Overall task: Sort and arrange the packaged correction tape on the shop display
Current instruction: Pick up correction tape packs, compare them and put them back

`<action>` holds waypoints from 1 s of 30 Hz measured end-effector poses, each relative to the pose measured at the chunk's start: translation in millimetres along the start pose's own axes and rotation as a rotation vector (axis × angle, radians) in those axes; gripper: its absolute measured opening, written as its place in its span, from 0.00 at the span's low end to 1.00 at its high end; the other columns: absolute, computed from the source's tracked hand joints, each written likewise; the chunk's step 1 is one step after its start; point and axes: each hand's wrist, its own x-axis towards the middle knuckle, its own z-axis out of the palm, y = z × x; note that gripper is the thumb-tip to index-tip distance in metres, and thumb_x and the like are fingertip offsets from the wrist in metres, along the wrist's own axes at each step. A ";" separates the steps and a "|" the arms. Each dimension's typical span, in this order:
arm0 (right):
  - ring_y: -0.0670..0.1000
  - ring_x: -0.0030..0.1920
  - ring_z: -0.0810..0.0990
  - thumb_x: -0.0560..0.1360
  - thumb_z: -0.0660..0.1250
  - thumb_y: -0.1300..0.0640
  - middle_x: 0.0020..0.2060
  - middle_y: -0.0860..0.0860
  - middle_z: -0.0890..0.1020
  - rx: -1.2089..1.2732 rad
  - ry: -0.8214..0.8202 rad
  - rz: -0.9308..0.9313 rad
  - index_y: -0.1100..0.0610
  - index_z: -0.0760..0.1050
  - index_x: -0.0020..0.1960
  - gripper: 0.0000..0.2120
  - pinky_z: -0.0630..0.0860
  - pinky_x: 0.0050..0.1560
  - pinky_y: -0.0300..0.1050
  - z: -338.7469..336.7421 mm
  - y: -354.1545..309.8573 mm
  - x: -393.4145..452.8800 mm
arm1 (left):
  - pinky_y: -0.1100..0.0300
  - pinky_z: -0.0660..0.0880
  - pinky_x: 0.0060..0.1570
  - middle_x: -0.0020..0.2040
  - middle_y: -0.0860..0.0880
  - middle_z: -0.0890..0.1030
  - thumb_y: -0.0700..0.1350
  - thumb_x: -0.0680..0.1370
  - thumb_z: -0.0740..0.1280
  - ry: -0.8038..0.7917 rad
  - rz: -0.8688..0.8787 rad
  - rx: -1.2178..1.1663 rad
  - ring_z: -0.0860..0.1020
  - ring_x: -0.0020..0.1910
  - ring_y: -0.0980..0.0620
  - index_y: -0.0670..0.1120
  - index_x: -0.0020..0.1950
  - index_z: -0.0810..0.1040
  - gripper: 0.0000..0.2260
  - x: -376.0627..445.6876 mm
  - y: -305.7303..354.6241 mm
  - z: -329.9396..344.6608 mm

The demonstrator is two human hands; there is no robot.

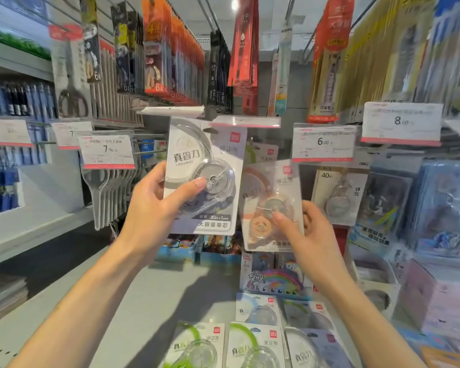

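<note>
Setting: shop aisle of stationery, pegboard hooks on both sides, price tags hanging forward — the 6.00 price tag (323, 142) is your landmark.
Left hand: your left hand (154, 205) grips a grey correction tape pack (205, 176), thumb across the blister front, fingers curled behind; it is upright, left of the 6.00 tag.
Right hand: your right hand (307, 232) pinches an orange correction tape pack (271, 205) at its lower right, thumb on the front; the pack sits just below and left of the tag.
Key relation: both packs stand with long axes vertical, hang-holes at the top; the orange one is nearer the hooks under the tag, so the right hand looks closer to a hook. The hook tip itself is hidden behind a tag.
Stock below: more packs lie well below the tag — green-trimmed packs (218, 346) and a grey pack (311, 349).
Neighbour: a 40m tape pack (337, 195) hangs directly under the tag.
</note>
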 end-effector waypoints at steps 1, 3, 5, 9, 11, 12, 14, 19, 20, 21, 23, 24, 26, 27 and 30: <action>0.39 0.49 0.85 0.78 0.72 0.44 0.49 0.37 0.85 -0.005 -0.004 -0.015 0.39 0.76 0.55 0.09 0.79 0.48 0.40 4.0 -2.9 4.3 | 0.68 0.78 0.45 0.53 0.53 0.88 0.47 0.72 0.74 0.000 0.007 -0.007 0.86 0.49 0.57 0.50 0.58 0.82 0.15 1.7 1.2 -0.1; 0.40 0.48 0.85 0.78 0.72 0.44 0.49 0.38 0.86 0.004 -0.007 -0.031 0.41 0.76 0.55 0.08 0.79 0.47 0.37 10.7 -9.4 12.7 | 0.68 0.79 0.45 0.53 0.53 0.88 0.47 0.72 0.74 -0.006 0.014 -0.018 0.86 0.49 0.56 0.50 0.58 0.82 0.15 4.4 2.6 -1.2; 0.40 0.47 0.85 0.78 0.71 0.44 0.48 0.37 0.86 0.009 0.001 -0.040 0.40 0.75 0.55 0.08 0.79 0.44 0.36 15.8 -15.9 21.0 | 0.67 0.79 0.46 0.54 0.52 0.88 0.48 0.72 0.74 -0.014 0.016 -0.024 0.86 0.51 0.55 0.50 0.59 0.82 0.16 6.0 3.0 -1.8; 0.39 0.46 0.85 0.77 0.71 0.42 0.46 0.42 0.87 0.024 0.044 -0.030 0.40 0.74 0.54 0.09 0.80 0.47 0.41 22.9 -23.0 35.1 | 0.67 0.79 0.46 0.54 0.52 0.88 0.47 0.72 0.75 -0.028 0.018 -0.031 0.86 0.51 0.55 0.50 0.60 0.82 0.17 6.6 2.4 -3.4; 0.40 0.45 0.85 0.76 0.72 0.42 0.46 0.44 0.87 0.030 0.056 -0.011 0.40 0.74 0.53 0.09 0.81 0.49 0.45 25.2 -23.3 40.2 | 0.67 0.79 0.46 0.54 0.53 0.88 0.46 0.73 0.75 -0.034 0.017 -0.024 0.86 0.51 0.56 0.51 0.59 0.82 0.15 6.9 0.8 -4.6; 0.41 0.45 0.85 0.76 0.72 0.43 0.46 0.44 0.87 0.036 0.060 0.000 0.40 0.74 0.53 0.09 0.81 0.50 0.46 26.2 -23.2 41.9 | 0.67 0.79 0.46 0.54 0.53 0.88 0.45 0.74 0.76 -0.037 0.013 -0.021 0.86 0.51 0.55 0.51 0.59 0.82 0.14 7.1 -0.1 -5.3; 0.41 0.46 0.86 0.75 0.72 0.44 0.45 0.42 0.87 0.044 0.074 0.011 0.39 0.74 0.53 0.10 0.82 0.52 0.48 28.1 -21.5 44.9 | 0.67 0.79 0.47 0.55 0.53 0.88 0.44 0.74 0.75 -0.041 0.006 -0.016 0.86 0.52 0.54 0.51 0.59 0.82 0.14 7.6 -2.3 -6.8; 0.42 0.49 0.84 0.72 0.73 0.38 0.48 0.41 0.86 0.022 0.116 0.062 0.37 0.72 0.53 0.14 0.80 0.53 0.49 31.7 -10.3 50.3 | 0.65 0.79 0.50 0.55 0.52 0.88 0.47 0.72 0.76 -0.059 -0.016 -0.004 0.86 0.53 0.53 0.53 0.58 0.82 0.15 7.6 -7.2 -7.9; 0.40 0.48 0.84 0.72 0.73 0.35 0.48 0.41 0.85 0.020 0.121 0.081 0.37 0.72 0.52 0.15 0.78 0.51 0.47 32.8 -8.1 52.1 | 0.64 0.79 0.50 0.55 0.52 0.88 0.48 0.71 0.77 -0.063 -0.019 0.004 0.86 0.53 0.53 0.53 0.58 0.83 0.15 7.5 -8.4 -7.7; 0.39 0.46 0.83 0.72 0.73 0.33 0.47 0.41 0.85 0.021 0.127 0.101 0.38 0.72 0.52 0.16 0.77 0.47 0.45 34.0 -5.9 54.6 | 0.65 0.79 0.49 0.55 0.53 0.88 0.48 0.71 0.77 -0.065 -0.021 0.015 0.86 0.52 0.54 0.54 0.57 0.83 0.15 7.3 -9.9 -7.5; 0.43 0.42 0.84 0.72 0.72 0.31 0.44 0.45 0.85 0.013 0.134 0.128 0.42 0.73 0.52 0.19 0.75 0.40 0.42 37.1 -1.5 60.8 | 0.66 0.79 0.49 0.54 0.54 0.88 0.47 0.72 0.76 -0.067 -0.027 0.037 0.86 0.51 0.55 0.54 0.56 0.83 0.13 7.0 -12.9 -7.3; 0.46 0.40 0.83 0.72 0.72 0.31 0.42 0.48 0.85 0.006 0.132 0.139 0.45 0.75 0.52 0.20 0.75 0.36 0.40 38.6 0.1 63.7 | 0.65 0.79 0.49 0.54 0.54 0.88 0.47 0.73 0.75 -0.070 -0.033 0.050 0.86 0.52 0.55 0.55 0.57 0.82 0.13 6.8 -14.1 -7.3; 0.50 0.38 0.81 0.73 0.72 0.33 0.39 0.54 0.85 0.025 0.115 0.178 0.50 0.76 0.51 0.21 0.74 0.30 0.35 40.4 3.0 68.7 | 0.66 0.79 0.49 0.54 0.55 0.88 0.47 0.73 0.75 -0.079 -0.044 0.082 0.86 0.51 0.56 0.55 0.57 0.82 0.13 6.5 -16.4 -7.4; 0.50 0.38 0.80 0.73 0.73 0.34 0.39 0.57 0.85 0.040 0.100 0.194 0.53 0.77 0.51 0.22 0.72 0.29 0.35 40.9 4.5 71.0 | 0.67 0.79 0.48 0.53 0.56 0.88 0.47 0.73 0.75 -0.081 -0.047 0.097 0.86 0.51 0.57 0.55 0.57 0.82 0.13 6.7 -17.3 -7.4; 0.43 0.28 0.73 0.74 0.72 0.34 0.25 0.48 0.79 0.027 0.052 0.210 0.56 0.77 0.47 0.24 0.69 0.28 0.35 37.2 5.8 71.5 | 0.66 0.79 0.47 0.53 0.55 0.88 0.47 0.74 0.75 -0.077 -0.066 0.104 0.86 0.49 0.56 0.55 0.57 0.82 0.13 6.0 -21.3 -7.1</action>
